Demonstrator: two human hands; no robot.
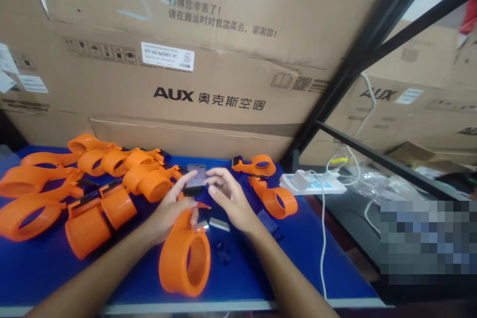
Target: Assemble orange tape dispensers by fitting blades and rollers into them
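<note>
My left hand [173, 208] is closed around the narrow arm of an orange ring-shaped plastic part [169, 263], whose wide ring hangs toward me. At the far end of that arm is a small dark blue piece [203, 194], and the fingers of my right hand [228, 194] are closed on it. What else lies between the fingertips is hidden. Just behind both hands a phone-like device with a lit screen [196, 171] stands or lies. Below my right hand a small silver block [219, 224] and a crumpled dark blue piece [222, 252] rest on the blue tabletop [137, 283].
Several more orange ring parts [99, 221] crowd the left of the table. Two others [278, 201] lie at the right. Beside them is a white power strip [316, 183] with trailing cables. A large cardboard box [208, 134] walls off the back, near a black metal post [335, 84].
</note>
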